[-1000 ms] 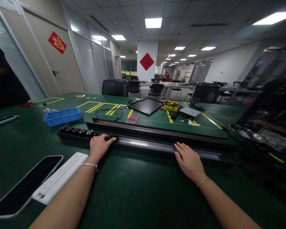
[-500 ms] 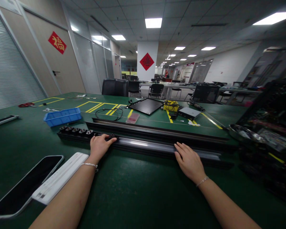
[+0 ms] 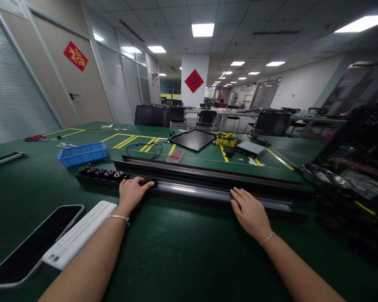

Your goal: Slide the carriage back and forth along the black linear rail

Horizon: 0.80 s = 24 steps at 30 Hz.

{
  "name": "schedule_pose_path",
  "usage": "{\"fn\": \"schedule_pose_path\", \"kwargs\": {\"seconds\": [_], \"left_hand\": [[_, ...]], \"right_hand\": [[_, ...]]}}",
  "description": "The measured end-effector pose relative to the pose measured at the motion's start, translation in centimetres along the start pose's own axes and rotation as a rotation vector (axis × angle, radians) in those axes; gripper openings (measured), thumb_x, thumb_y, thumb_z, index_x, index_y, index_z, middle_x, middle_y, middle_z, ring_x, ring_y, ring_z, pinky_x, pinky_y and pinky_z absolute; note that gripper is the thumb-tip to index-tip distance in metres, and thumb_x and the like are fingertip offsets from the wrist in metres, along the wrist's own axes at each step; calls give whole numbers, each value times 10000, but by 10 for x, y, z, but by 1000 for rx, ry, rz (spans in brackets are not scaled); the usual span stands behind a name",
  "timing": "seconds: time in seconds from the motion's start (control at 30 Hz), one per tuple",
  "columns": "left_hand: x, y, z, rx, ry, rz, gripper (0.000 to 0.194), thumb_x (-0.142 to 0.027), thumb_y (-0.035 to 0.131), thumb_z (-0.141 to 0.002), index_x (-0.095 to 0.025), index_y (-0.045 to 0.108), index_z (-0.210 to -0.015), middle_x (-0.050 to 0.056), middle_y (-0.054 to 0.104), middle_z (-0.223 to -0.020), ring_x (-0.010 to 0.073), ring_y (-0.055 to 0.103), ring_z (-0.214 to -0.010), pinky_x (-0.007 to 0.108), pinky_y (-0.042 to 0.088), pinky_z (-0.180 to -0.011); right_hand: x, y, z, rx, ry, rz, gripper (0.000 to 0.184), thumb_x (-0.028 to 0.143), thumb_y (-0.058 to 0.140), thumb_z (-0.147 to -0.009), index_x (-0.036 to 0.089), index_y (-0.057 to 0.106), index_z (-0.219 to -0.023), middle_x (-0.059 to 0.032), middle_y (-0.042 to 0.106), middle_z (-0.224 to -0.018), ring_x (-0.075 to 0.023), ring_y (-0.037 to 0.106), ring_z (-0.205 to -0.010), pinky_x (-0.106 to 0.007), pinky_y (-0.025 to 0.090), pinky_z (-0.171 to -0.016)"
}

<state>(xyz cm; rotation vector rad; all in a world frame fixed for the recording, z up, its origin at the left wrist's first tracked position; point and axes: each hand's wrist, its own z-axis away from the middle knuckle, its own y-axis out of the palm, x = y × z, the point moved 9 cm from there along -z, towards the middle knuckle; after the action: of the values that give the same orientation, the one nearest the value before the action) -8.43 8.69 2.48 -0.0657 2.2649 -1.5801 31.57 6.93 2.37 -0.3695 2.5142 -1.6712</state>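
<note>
Black and glossy along its top, a long rail (image 3: 192,191) is laid across the green table (image 3: 182,251), in front of a second rail (image 3: 201,170). Its left end is lined with small blocks (image 3: 101,172). Just beside these, a dark piece (image 3: 148,179) is touched by the left hand (image 3: 130,193); whether it is gripped cannot be told. Farther right, the long rail is touched by the right hand (image 3: 252,214), its fingers extended and relaxed. Near the left forearm, a phone (image 3: 34,247) and a white box (image 3: 80,235) are placed side by side.
</note>
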Motion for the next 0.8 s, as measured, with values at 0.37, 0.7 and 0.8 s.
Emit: {"fn": "schedule_pose_path", "kwargs": {"seconds": [0.37, 0.7, 0.8], "left_hand": [[-3, -3, 2, 5, -2, -2, 535, -655, 430, -747, -217, 675, -933, 73, 708, -959, 275, 587, -983, 403, 307, -951], [0, -1, 1, 3, -1, 12, 542, -673, 434, -733, -230, 678, -925, 65, 711, -953, 273, 590, -977, 415, 287, -974], [-2, 0, 2, 5, -1, 7, 535, -680, 432, -728, -242, 681, -910, 64, 710, -955, 273, 582, -996, 423, 271, -990]], "right_hand": [[0, 0, 0, 16, 6, 8, 473, 368, 271, -914, 185, 528, -1267, -44, 503, -1338, -222, 409, -1249, -408, 387, -964], [-1, 3, 0, 19, 2, 2, 478, 376, 269, -914, 183, 533, -1263, -43, 500, -1340, -223, 403, -1252, -403, 379, -973], [-1, 2, 0, 14, 1, -3, 475, 376, 273, -912, 191, 537, -1261, -44, 503, -1338, -224, 406, -1250, -405, 381, -973]]}}
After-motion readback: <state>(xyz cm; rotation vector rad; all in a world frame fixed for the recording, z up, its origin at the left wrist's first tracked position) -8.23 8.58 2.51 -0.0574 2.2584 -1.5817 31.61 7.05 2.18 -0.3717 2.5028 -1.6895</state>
